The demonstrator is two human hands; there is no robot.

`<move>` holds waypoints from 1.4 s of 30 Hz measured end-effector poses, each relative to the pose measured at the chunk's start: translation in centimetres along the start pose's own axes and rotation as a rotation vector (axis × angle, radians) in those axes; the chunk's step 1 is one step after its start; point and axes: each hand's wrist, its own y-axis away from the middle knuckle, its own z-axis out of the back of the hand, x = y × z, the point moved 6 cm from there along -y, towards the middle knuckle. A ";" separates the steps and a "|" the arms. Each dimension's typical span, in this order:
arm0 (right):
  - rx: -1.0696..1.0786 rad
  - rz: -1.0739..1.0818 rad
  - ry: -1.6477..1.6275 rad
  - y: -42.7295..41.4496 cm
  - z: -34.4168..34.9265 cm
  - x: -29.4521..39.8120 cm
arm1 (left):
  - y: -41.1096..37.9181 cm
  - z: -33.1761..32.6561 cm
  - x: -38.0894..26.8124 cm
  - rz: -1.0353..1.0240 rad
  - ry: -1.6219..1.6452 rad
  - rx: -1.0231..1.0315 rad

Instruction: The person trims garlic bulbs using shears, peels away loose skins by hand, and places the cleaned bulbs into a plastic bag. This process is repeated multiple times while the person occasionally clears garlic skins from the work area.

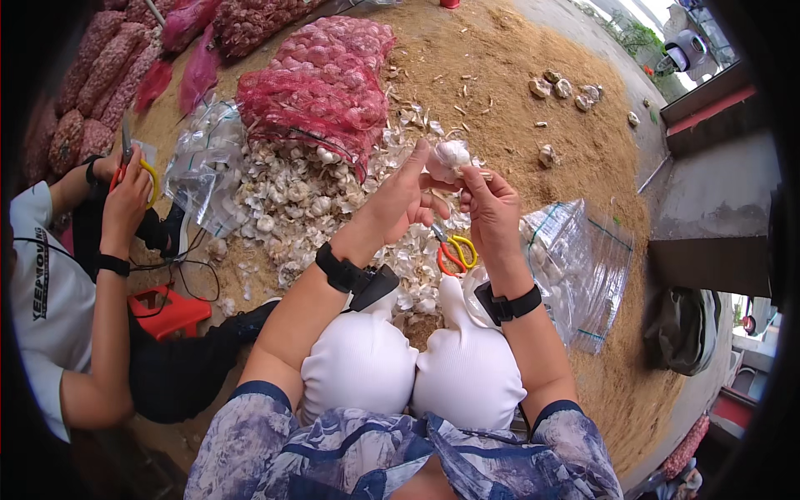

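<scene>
My left hand (400,194) holds a whitish garlic bulb (449,157) between its raised thumb and fingers. The thumb and fingers of my right hand (489,199) pinch the thin stem at the bulb's lower right. Below my hands lie scissors (457,253) with one orange-red and one yellow handle, on loose garlic skins above my knees. A heap of garlic bulbs and peelings (300,200) spreads to the left of my hands. Behind it a red mesh sack (319,81) full of garlic lies with bulbs at its near end.
At left a co-worker (56,312) holds similar scissors (127,140) beside a red plastic stool (169,309) and black cables. Clear plastic bags of garlic lie left (206,156) and right (553,262). More garlic sacks (94,81) are piled at upper left. Several bulbs (562,89) lie at upper right.
</scene>
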 end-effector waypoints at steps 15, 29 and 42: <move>-0.022 -0.095 0.332 -0.5 3.5 -1.0 | 0.3 3.9 2.8 0.196 0.020 -0.214; 0.239 -0.094 1.725 4.9 18.7 -17.9 | 0.7 12.3 4.1 0.154 0.459 -0.557; 0.227 -0.421 1.635 3.9 15.3 -15.3 | 0.7 13.9 5.1 0.206 0.460 -0.572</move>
